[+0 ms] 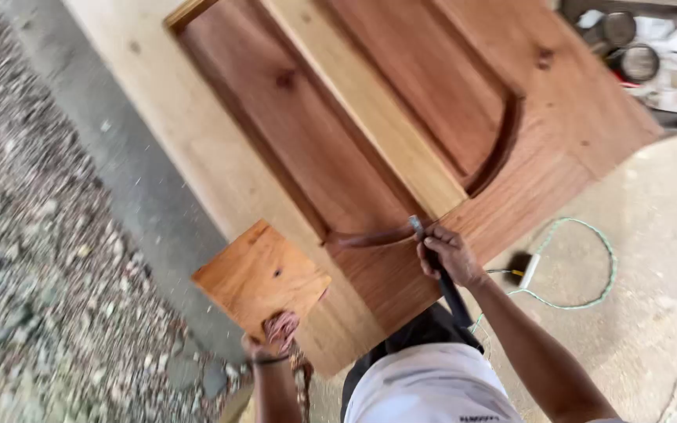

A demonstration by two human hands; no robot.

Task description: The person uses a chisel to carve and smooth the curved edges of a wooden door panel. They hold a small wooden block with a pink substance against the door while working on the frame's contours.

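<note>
Here the right hand (448, 254) grips a stiff dark-handled tool (442, 274) against the heavy panelled door (370, 149), while the left hand (272, 338) pinches a light, rigid wooden board (260, 276) by its near corner, beside the door's edge.

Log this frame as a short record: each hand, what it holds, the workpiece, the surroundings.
left hand: grips the near corner of a small square wooden board
right hand: holds a dark-handled tool, tip at the curved groove
workpiece: large panelled wooden door, lying flat
surroundings: gravel on the left, green cord on the floor, cans at top right
</note>
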